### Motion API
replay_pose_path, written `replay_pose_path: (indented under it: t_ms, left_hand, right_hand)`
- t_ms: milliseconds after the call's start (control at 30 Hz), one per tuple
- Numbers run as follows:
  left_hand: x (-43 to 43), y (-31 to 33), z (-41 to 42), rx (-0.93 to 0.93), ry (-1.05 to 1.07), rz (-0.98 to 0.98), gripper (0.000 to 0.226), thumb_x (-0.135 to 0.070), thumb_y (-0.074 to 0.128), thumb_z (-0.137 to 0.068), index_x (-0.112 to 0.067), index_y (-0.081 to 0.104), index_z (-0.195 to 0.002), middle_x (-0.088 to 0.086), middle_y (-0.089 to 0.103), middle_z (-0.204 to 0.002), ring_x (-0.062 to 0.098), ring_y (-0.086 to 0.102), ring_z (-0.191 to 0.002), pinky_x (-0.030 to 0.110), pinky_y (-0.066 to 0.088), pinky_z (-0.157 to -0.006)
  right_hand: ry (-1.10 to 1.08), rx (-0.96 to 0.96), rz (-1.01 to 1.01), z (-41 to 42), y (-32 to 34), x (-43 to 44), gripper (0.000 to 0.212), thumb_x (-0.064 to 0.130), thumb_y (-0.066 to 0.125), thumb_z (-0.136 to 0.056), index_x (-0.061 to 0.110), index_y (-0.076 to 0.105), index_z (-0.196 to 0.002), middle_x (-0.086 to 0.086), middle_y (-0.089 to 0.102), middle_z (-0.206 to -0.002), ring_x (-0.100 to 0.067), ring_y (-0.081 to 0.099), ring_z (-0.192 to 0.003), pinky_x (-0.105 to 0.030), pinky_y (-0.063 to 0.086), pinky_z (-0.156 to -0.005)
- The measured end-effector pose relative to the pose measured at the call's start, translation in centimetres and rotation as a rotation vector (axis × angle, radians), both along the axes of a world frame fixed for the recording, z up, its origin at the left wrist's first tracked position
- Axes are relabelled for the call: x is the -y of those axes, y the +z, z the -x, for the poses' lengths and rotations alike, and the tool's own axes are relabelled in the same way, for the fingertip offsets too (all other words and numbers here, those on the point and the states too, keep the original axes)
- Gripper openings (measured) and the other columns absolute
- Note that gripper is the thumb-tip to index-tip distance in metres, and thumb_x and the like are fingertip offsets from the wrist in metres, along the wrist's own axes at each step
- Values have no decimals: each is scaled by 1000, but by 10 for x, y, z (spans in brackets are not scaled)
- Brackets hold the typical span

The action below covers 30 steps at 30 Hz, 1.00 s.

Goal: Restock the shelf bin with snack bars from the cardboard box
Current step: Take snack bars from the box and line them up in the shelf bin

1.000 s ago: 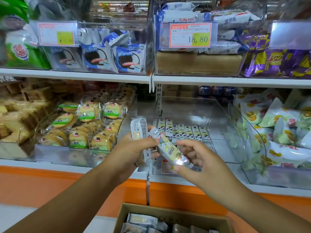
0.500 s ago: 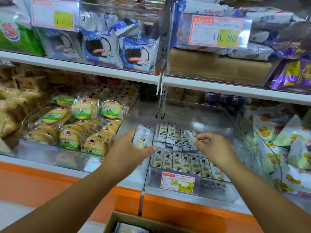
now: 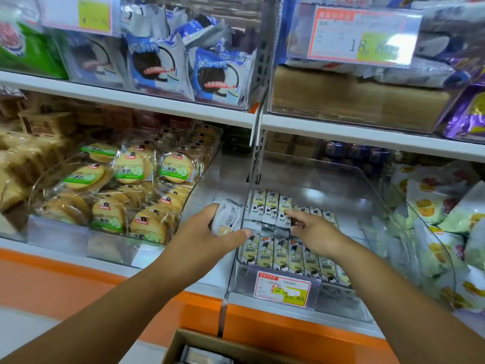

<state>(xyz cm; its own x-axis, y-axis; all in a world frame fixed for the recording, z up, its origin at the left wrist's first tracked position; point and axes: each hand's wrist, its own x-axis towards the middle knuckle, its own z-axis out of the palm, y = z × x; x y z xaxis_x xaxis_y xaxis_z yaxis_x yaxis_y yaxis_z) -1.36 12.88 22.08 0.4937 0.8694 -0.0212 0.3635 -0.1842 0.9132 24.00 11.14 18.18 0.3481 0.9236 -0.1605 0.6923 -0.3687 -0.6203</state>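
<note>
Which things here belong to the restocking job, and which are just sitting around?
Job: clear plastic shelf bin; cream-and-black wrapped snack bars lined up in it; grey-white wrapped snack bars gripped by the left hand; right hand at the back row; brown cardboard box below.
Just there: round green-labelled biscuits; blue-and-white cake packets; white packets with yellow print; purple packets.

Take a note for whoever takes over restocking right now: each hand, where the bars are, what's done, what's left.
Left hand: grips a small bundle of snack bars just left of the shelf bin.
Right hand: inside the bin, touching the back row; unclear whether it pinches a bar.
Done: two rows of bars laid near the bin's front; floor behind them bare.
Left: place the bundle, then more from the cardboard box below, which holds further bars.
</note>
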Motion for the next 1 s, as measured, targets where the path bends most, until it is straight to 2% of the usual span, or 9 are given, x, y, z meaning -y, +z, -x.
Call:
replay_pose_path:
  t_ms: [67,133,200,267,400,500,633,800,1000]
  left_hand:
    - [3,4,-1,53,-19,72,18,-30,58,-93,-13,51,-92,9,45,-78,19,46,-69,36,40,-64]
    - [3,7,-4,91,53,128,9,-23,48,-92,-28,55,-89,11,48,-86,23,49,-76,38,42,-69]
    - [6,10,-6,98,90,105,15,-21,43,-94,-30,55,-92,9,50,-93,22,50,-81,36,42,-69]
    - [14,13,-5,98,50,44,18,-26,44,-98,-16,54,-108,6,52,-94,20,51,-81,33,40,-67]
    - [26,20,-4,178,-12,30,19,-34,63,-93,-35,61,-112,-12,70,-104,10,65,-99,28,51,-82]
    - [29,23,-5,221,1,20,26,-29,74,-85,-29,61,-108,-12,74,-100,7,69,-96,38,54,-92]
    - [38,29,-11,303,-5,2,31,-21,79,-79,-16,62,-104,1,76,-95,14,72,-88,30,59,-79]
    - [48,28,-21,362,-31,39,29,-19,78,-81,-15,60,-104,1,76,-91,11,73,-81,26,59,-69]
    - [37,32,-16,449,-7,207,40,-23,64,-93,-41,53,-127,0,72,-102,22,73,-90,39,62,-73]
  right_hand:
    - [-5,21,-71,5,7,7,45,19,42,-102,32,37,-145,-1,38,-151,-5,49,-46,-18,41,-45]
    - [-39,78,-225,11,15,14,39,19,45,-100,28,46,-138,2,47,-144,-10,65,-85,-22,53,-71]
    - [-69,82,-375,19,25,23,31,18,48,-98,31,56,-125,8,60,-126,-10,60,-108,-31,51,-91]
    - [-63,24,-500,35,37,37,21,21,52,-96,36,59,-109,15,64,-106,-4,60,-98,-28,52,-83]
    - [131,-117,-549,78,53,79,9,26,61,-91,33,55,-91,9,62,-90,-9,60,-86,-32,53,-78]
    - [285,-153,-407,98,53,105,24,42,69,-81,36,48,-92,13,59,-94,-6,60,-87,-32,52,-81]
    - [213,-190,-388,103,48,119,42,51,76,-70,40,43,-94,12,56,-90,-6,58,-79,-29,52,-76]
    - [143,-334,-441,102,49,121,38,30,78,-77,40,42,-89,14,57,-69,-1,51,-57,-19,44,-57]
    - [63,-573,-427,95,55,116,21,3,58,-90,18,51,-103,9,66,-78,-9,67,-70,-41,58,-76]
